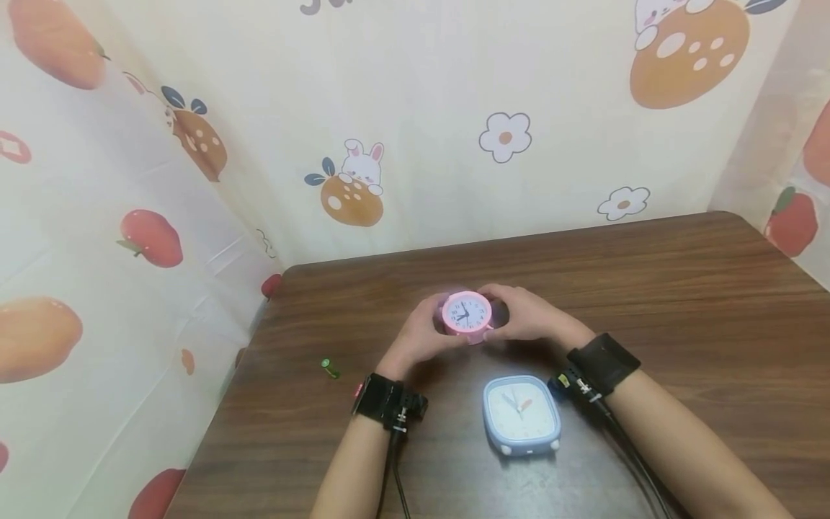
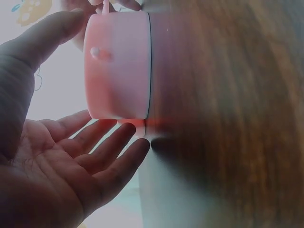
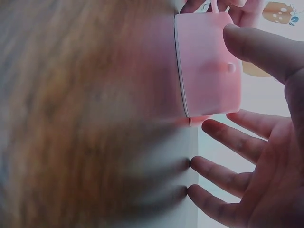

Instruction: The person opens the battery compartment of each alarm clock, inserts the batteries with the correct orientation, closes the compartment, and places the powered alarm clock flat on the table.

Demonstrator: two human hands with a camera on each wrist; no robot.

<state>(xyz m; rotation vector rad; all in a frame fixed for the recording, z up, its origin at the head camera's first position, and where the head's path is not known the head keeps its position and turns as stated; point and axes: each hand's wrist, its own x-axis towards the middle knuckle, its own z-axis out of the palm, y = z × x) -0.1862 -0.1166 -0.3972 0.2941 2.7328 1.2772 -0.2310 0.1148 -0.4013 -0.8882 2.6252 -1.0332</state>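
Note:
A round pink alarm clock point(image 1: 467, 314) with a white dial lies face up on the wooden table, its back at the tabletop. From its left side my left hand point(image 1: 421, 334) holds it, thumb toward the near edge and fingers around the far edge. My right hand point(image 1: 530, 315) holds the opposite side likewise. The right wrist view shows the thumb at the rim of the pink clock point(image 3: 209, 66), index fingertip at its far corner, other fingers spread. Small knobs stick out of the pink casing point(image 2: 118, 66).
Closer to me, between the forearms, lies a blue square alarm clock point(image 1: 521, 414). A small green battery point(image 1: 330, 368) is on the left of the table point(image 1: 292, 432). Patterned curtains point(image 1: 428, 180) rise behind and beside the table. Cables point(image 1: 397, 468) trail from both wrist straps.

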